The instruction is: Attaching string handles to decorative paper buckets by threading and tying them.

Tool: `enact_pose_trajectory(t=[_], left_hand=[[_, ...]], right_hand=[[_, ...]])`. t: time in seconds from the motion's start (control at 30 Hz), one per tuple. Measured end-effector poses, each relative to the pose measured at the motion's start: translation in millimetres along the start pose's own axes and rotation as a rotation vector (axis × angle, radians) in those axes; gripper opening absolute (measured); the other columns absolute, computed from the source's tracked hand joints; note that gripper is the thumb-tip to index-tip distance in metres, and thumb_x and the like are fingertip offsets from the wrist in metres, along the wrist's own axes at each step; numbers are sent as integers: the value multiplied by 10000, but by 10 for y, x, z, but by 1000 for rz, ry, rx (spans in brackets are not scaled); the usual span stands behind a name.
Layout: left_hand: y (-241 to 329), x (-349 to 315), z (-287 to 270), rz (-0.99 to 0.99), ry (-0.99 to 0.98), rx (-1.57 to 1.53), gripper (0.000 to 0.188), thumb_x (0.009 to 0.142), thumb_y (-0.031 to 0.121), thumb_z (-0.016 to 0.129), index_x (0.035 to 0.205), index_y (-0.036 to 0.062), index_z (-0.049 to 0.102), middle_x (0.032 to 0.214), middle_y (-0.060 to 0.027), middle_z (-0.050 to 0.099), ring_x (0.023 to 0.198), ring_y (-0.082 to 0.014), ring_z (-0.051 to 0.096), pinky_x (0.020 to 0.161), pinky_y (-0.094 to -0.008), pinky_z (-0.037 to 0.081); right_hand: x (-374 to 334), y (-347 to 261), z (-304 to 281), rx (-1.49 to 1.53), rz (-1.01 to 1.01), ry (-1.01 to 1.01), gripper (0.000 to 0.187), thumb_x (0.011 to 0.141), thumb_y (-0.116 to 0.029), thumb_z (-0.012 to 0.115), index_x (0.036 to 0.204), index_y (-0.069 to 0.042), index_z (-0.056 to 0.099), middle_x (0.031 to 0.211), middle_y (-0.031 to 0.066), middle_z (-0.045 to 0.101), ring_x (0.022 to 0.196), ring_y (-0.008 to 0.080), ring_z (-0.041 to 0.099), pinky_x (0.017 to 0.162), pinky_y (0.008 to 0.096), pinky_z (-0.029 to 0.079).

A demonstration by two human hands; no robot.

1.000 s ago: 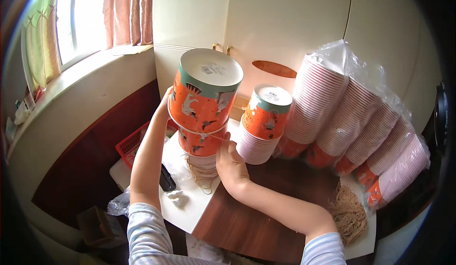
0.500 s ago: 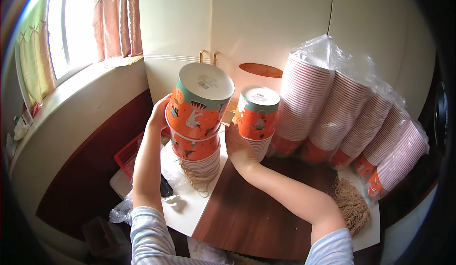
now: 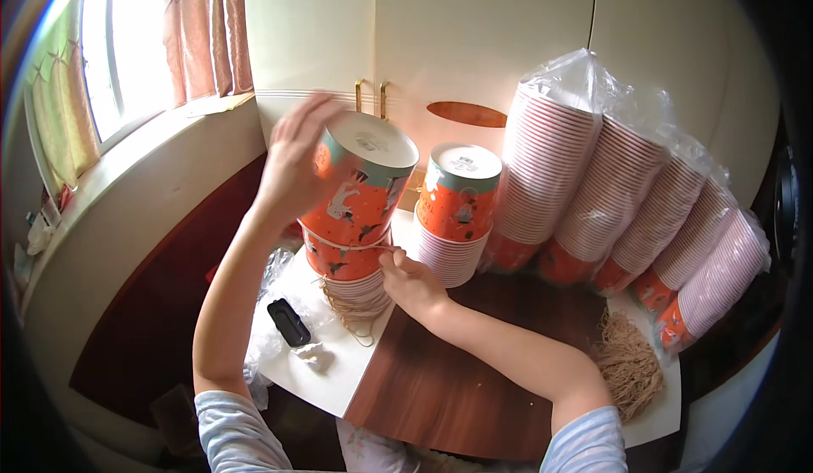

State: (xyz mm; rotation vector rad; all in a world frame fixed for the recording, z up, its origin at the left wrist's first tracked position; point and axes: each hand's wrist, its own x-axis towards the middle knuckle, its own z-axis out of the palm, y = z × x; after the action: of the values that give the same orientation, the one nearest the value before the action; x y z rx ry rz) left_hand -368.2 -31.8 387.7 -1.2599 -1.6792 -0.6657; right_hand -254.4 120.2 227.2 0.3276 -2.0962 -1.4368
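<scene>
An upturned orange-and-teal paper bucket (image 3: 360,206) sits on a stack of similar paper buckets (image 3: 339,261), their white rims showing below. My left hand (image 3: 298,147) is raised at the upper left side of the top bucket, fingers extended and slightly blurred, holding nothing I can see. Beside the lower right rim of that bucket, my right hand (image 3: 413,285) has its fingers curled in a pinch; what they hold is too small to make out. Loops of tan string (image 3: 347,308) hang around the lower stack. Another upturned stack (image 3: 457,215) stands just right.
Several bucket stacks in clear plastic bags (image 3: 555,168) line the right back. A bundle of tan string (image 3: 628,367) lies at the right. A black case (image 3: 289,322) and crumpled plastic (image 3: 262,337) lie at left. White cabinet doors (image 3: 483,33) stand behind the table (image 3: 457,371).
My left hand has left the bucket's side and risen beside its top. My right hand has moved down and left, away from the right stack, its fingers now curled.
</scene>
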Motion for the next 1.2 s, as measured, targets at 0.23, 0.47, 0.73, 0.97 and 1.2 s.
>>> enact_pose_trajectory(t=[0.23, 0.47, 0.73, 0.97, 1.2], left_hand=[[52, -135, 28, -10, -353, -99, 259, 684, 64, 646, 918, 80, 537, 1089, -53, 541, 1216, -263, 381, 1028, -498, 224], [-498, -477, 27, -299, -303, -569, 240, 697, -34, 616, 871, 56, 478, 1105, -78, 542, 1234, -299, 354, 1001, -369, 295], [-535, -595, 31, -320, -306, -585, 236, 730, -23, 614, 912, 54, 485, 1081, -90, 561, 1214, -296, 383, 994, -385, 306], [-444, -517, -85, -242, -364, -548, 179, 745, -19, 587, 865, 38, 467, 1023, -89, 597, 1117, -251, 475, 963, -379, 351], [-536, -541, -63, -214, -464, -664, 165, 752, -27, 562, 867, 35, 462, 1058, -80, 597, 978, -234, 552, 819, -343, 452]], right_hand=[[-165, -144, 0, -93, -15, -161, 281, 746, -157, 483, 961, -89, 652, 1052, 67, 565, 1119, 217, 409, 946, 402, 180], [-142, -71, -234, -69, -87, -65, 340, 761, -159, 465, 1047, -42, 607, 1093, 116, 572, 1118, 242, 451, 977, 428, 221], [-217, -115, 1, 989, 346, -147, 240, 701, -213, 602, 912, -100, 590, 851, 54, 586, 840, 201, 550, 763, 387, 378], [60, -268, -59, 1243, 585, 183, 289, 693, -244, 673, 923, -100, 575, 897, 34, 549, 849, 221, 539, 731, 374, 388], [302, -654, -87, 1273, 780, 284, 143, 676, -193, 679, 761, -127, 586, 808, -2, 550, 787, 201, 547, 665, 368, 364]])
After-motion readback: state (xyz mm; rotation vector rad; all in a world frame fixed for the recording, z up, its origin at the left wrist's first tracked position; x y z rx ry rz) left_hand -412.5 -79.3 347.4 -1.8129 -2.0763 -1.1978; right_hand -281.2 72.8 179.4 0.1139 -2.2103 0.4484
